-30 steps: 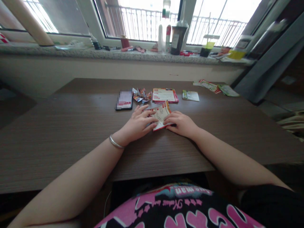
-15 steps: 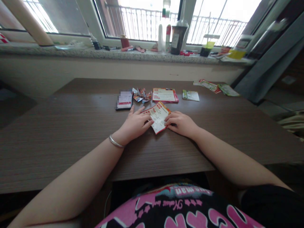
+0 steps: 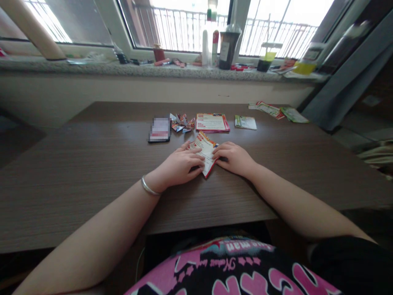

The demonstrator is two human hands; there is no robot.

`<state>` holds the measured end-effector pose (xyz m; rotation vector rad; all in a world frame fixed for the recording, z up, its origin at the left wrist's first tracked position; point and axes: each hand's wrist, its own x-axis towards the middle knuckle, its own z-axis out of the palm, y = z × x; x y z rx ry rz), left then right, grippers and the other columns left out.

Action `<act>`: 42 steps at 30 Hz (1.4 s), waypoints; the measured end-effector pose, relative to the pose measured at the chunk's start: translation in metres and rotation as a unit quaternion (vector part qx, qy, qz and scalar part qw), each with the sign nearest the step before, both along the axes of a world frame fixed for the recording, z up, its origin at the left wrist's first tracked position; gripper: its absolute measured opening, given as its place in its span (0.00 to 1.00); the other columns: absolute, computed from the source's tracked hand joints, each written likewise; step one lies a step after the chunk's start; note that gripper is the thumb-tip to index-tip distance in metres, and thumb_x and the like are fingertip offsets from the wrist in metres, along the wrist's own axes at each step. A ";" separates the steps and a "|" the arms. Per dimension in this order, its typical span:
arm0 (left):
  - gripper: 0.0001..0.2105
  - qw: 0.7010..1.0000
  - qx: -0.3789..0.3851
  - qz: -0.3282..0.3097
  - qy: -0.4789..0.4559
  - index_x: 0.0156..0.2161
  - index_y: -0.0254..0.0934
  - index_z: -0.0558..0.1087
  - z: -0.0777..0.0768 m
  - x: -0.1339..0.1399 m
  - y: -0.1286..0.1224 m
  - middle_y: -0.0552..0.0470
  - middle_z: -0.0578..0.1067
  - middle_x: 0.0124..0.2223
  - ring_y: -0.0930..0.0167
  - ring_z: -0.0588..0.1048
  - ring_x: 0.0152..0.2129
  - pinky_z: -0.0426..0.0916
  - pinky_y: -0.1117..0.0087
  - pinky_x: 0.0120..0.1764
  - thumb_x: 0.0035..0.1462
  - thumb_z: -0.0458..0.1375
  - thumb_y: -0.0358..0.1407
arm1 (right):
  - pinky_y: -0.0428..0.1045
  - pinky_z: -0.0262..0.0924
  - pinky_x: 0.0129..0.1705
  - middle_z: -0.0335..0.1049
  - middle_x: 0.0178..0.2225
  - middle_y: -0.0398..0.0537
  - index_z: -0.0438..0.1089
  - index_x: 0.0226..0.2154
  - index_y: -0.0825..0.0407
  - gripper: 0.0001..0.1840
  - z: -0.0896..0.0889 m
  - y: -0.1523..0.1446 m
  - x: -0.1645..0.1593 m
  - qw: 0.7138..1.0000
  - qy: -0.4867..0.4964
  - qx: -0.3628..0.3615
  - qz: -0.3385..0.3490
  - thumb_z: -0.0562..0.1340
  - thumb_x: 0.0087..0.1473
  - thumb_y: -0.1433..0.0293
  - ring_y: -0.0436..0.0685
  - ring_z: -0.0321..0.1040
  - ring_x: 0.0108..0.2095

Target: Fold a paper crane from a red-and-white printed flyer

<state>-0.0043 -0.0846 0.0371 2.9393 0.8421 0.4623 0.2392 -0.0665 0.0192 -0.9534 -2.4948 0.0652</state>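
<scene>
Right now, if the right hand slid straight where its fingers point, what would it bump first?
The creased cream paper sheet with red edges, which the right hand touches. Past that, probably the left hand, though depth is unclear.

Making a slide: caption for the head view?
Left hand and right hand touch a printed paper on a brown table, phone beyond.
</scene>
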 end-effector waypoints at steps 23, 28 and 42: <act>0.12 0.996 -0.081 -0.023 -0.029 0.46 0.38 0.72 -0.010 0.004 0.001 0.46 0.73 0.54 0.63 0.70 0.53 0.64 0.58 0.57 0.56 0.59 0.35 | 0.58 0.60 0.52 0.75 0.40 0.47 0.74 0.31 0.48 0.04 -0.003 0.007 -0.001 0.997 0.074 0.020 -0.022 0.62 0.56 0.70 0.58 0.67 0.45; 0.15 0.995 -0.086 -0.032 -0.031 0.49 0.40 0.72 -0.009 0.004 0.002 0.47 0.73 0.54 0.64 0.70 0.53 0.64 0.59 0.57 0.55 0.59 0.34 | 0.62 0.57 0.55 0.72 0.47 0.50 0.74 0.33 0.48 0.03 -0.009 0.012 -0.001 0.993 0.104 0.018 -0.053 0.64 0.54 0.68 0.60 0.65 0.50; 0.15 0.998 -0.047 -0.043 0.006 0.51 0.40 0.72 -0.010 0.009 -0.003 0.49 0.69 0.59 0.60 0.67 0.56 0.62 0.54 0.58 0.57 0.57 0.34 | 0.63 0.57 0.56 0.67 0.51 0.54 0.74 0.34 0.49 0.04 -0.015 0.016 0.000 0.990 0.116 -0.007 -0.077 0.63 0.54 0.69 0.62 0.64 0.53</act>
